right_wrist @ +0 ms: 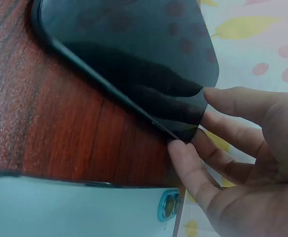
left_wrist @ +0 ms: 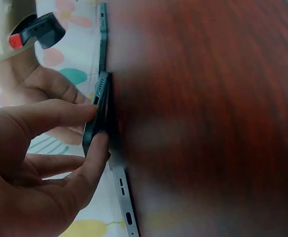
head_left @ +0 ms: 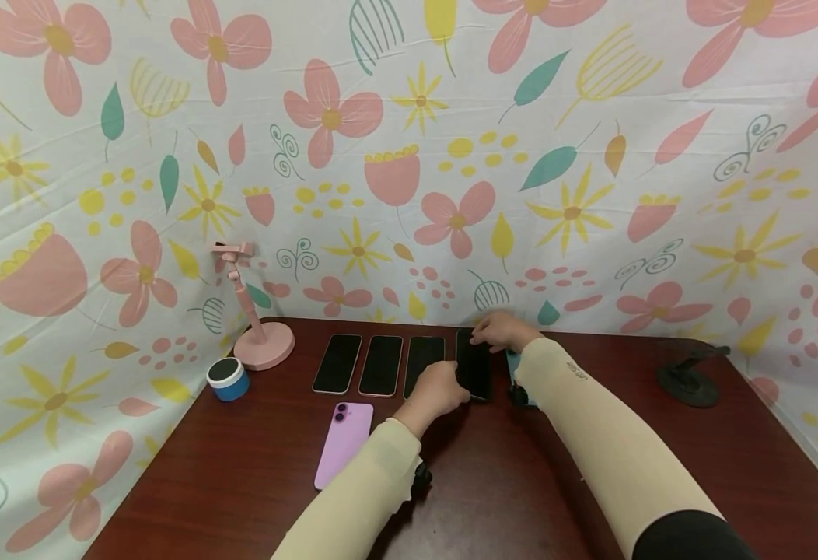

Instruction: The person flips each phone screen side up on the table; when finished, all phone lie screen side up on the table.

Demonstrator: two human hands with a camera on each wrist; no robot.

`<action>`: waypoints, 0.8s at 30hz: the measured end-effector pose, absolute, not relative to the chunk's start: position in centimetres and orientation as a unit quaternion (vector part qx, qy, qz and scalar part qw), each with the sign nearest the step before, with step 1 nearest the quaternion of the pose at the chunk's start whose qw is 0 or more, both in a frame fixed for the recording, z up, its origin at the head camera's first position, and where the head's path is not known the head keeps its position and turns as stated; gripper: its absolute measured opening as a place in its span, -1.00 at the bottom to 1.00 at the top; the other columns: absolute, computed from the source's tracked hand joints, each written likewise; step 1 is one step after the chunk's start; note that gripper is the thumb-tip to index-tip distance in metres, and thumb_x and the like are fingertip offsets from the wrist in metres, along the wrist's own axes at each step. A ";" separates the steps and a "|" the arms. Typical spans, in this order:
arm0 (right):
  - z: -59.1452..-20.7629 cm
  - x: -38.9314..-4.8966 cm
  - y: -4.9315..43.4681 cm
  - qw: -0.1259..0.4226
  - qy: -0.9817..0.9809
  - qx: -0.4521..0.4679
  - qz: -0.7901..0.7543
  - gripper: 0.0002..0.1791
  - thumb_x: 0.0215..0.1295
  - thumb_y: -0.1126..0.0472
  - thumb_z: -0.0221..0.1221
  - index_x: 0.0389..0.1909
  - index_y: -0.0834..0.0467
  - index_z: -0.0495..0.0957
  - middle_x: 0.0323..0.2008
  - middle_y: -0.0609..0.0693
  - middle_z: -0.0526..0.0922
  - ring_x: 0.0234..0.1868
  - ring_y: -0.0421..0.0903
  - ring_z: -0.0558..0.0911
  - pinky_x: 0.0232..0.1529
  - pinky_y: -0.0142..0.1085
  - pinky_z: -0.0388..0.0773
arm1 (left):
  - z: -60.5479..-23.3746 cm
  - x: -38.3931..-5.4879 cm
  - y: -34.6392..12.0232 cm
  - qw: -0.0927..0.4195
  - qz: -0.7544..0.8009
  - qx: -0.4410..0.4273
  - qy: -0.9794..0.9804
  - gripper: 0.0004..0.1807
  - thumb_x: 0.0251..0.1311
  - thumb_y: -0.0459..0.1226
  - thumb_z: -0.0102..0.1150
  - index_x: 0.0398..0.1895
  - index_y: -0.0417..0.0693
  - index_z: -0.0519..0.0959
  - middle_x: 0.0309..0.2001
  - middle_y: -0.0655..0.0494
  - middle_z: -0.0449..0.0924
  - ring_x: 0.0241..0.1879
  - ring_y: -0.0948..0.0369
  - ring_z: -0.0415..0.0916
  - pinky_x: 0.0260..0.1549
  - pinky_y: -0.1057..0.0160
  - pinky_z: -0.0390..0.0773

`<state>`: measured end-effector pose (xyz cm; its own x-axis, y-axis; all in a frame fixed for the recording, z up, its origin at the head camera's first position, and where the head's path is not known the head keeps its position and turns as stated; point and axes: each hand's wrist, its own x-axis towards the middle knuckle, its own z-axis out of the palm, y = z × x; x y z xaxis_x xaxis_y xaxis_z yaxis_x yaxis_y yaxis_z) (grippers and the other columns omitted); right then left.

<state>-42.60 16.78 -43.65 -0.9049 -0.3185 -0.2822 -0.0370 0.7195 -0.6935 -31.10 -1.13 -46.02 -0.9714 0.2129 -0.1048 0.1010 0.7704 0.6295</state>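
A smartphone with a black screen [head_left: 474, 364] is held at both ends, fourth in a row along the back of the table. Its near end is pinched by my left hand [head_left: 440, 389]; the left wrist view shows thumb and finger on the phone's port edge [left_wrist: 101, 89], which looks slightly raised. My right hand [head_left: 505, 332] grips a far corner, its thumb and fingers at the dark screen [right_wrist: 129, 74] in the right wrist view. Close on the right lies a light blue phone [right_wrist: 75, 207], back up with its camera showing, partly hidden by the right arm in the head view.
Left of the held phone lie three dark-screened phones [head_left: 381, 365]. A lilac phone [head_left: 344, 443] lies camera side up nearer me. At the left stand a pink phone stand [head_left: 265, 346] and a blue jar [head_left: 228, 381]; a black stand [head_left: 689, 385] is at the right. Floral cloth [head_left: 409, 194] hangs behind.
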 end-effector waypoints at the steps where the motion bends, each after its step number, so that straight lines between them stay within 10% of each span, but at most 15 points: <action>1: -43.7 -42.6 16.7 0.190 0.911 -0.102 -0.351 -0.52 0.54 0.21 0.21 0.33 0.41 0.58 0.44 0.37 0.51 0.42 0.32 0.54 0.25 -0.02 0.71 | -46.1 -31.1 -1.0 0.079 0.315 0.090 0.941 -0.34 0.31 -0.29 0.42 0.45 -0.32 0.51 0.39 -0.20 0.61 0.16 -0.05 0.70 0.08 0.02 0.73; 7: -43.9 -42.8 16.5 0.173 0.930 -0.118 -0.303 -0.54 0.52 0.20 0.24 0.31 0.38 0.61 0.39 0.36 0.56 0.32 0.28 0.64 0.20 -0.04 0.73 | -46.2 -30.7 -0.4 0.028 0.221 0.133 0.966 -0.90 0.32 -0.33 0.39 -0.32 -0.21 0.76 -0.33 -0.06 0.77 -0.43 0.14 0.62 -0.37 0.20 0.62; 11: -43.7 -42.6 16.4 0.162 0.940 -0.127 -0.271 -0.56 0.51 0.20 0.24 0.27 0.37 0.64 0.33 0.35 0.63 0.05 0.15 0.75 0.02 -0.14 0.73 | -45.9 -30.4 -0.2 0.011 0.192 0.152 0.969 -0.64 0.35 -0.38 0.34 -0.66 -0.06 0.60 -0.63 0.06 0.57 -0.62 0.25 0.37 -0.55 0.28 0.41; 18: -43.7 -42.4 16.1 0.148 0.944 -0.141 -0.259 -0.63 0.49 0.24 0.24 0.14 0.41 0.70 -0.19 0.18 0.78 -0.55 -0.19 0.41 -0.35 -0.34 0.44 | -45.9 -30.2 0.0 0.003 0.180 0.156 0.971 -0.58 0.38 -0.40 0.29 -0.70 -0.02 0.53 -0.67 0.09 0.52 -0.65 0.27 0.35 -0.61 0.31 0.35; 24: -44.0 -43.0 16.6 0.142 0.940 -0.135 -0.281 -0.67 0.57 0.17 0.17 -0.23 0.36 0.73 -0.70 -0.16 0.31 -0.62 -0.21 0.30 -0.42 -0.34 0.35 | -45.6 -30.0 0.3 -0.030 0.154 0.165 0.974 -0.88 0.34 -0.29 0.40 -0.33 -0.16 0.76 -0.34 -0.06 0.76 -0.30 0.09 0.69 -0.23 0.19 0.68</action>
